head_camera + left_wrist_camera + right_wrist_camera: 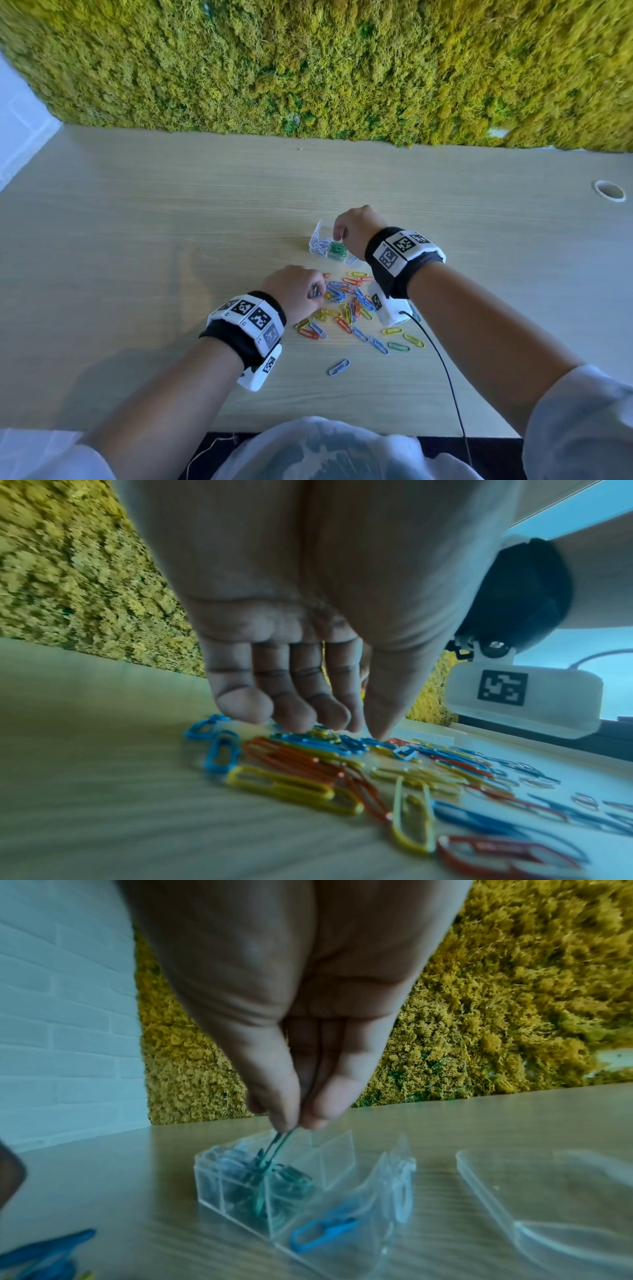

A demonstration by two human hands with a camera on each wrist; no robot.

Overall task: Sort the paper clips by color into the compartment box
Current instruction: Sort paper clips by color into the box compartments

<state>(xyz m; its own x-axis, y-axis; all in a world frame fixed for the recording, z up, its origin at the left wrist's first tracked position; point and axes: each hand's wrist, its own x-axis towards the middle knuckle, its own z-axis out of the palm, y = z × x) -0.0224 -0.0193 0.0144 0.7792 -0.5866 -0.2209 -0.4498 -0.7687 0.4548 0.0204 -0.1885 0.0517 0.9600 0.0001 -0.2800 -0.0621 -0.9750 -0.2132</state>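
Note:
A clear compartment box [317,229] stands open on the wooden table beyond a loose pile of blue, yellow, red and green paper clips [346,305]. My right hand [298,1123] hovers over the box [205,1177] and pinches a green clip [279,1146] that hangs into the compartment of green clips [337,250]. Pale clips fill the compartment beside it, and one blue clip [322,1231] lies in a nearer one. My left hand [317,291] is at the pile's left edge. Its thumb and fingertips [377,731] close on a blue clip in the pile [308,767].
The box's clear lid [548,1204] lies open to its right. A lone blue clip [339,367] sits nearer to me than the pile. A black cable [445,370] runs from my right wrist to the table's front edge. A moss wall backs the table; a cable hole [609,191] is far right.

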